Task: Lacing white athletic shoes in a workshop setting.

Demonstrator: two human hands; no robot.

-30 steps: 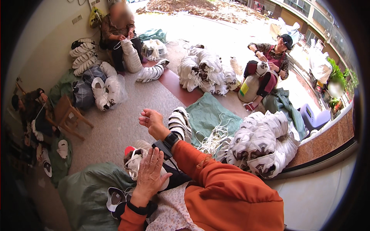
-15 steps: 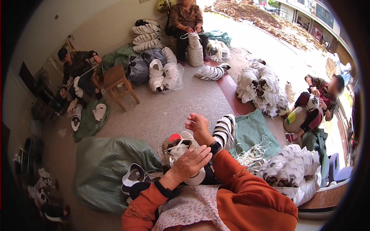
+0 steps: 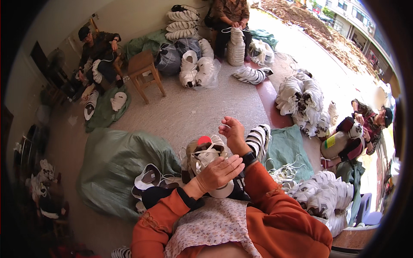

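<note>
White-and-beige shoe uppers (image 3: 195, 165) with loose laces stand in front of my lap, a red round piece (image 3: 204, 140) at their top. Across them lies my left hand (image 3: 218, 173), its fingers stretched out flat and close together; its palm side is hidden. Further ahead and to the right, my right hand (image 3: 233, 134) is raised with fingers curled in a pinch. Something small and pale shows at its fingertips, too small to name. A nested row of white-and-dark shoe uppers (image 3: 259, 141) lies just right of my right wrist.
A big green sack (image 3: 124, 172) bulges at left, with a white upper (image 3: 147, 177) beside it. White laces (image 3: 286, 172) lie on a green cloth (image 3: 290, 148) at right, near piled uppers (image 3: 322, 193). Three people sit further off around a wooden stool (image 3: 144, 71).
The view has shifted, so the room sits further right and higher. My hands keep nearly the same pose, the left still flat over the uppers and the right still raised.
</note>
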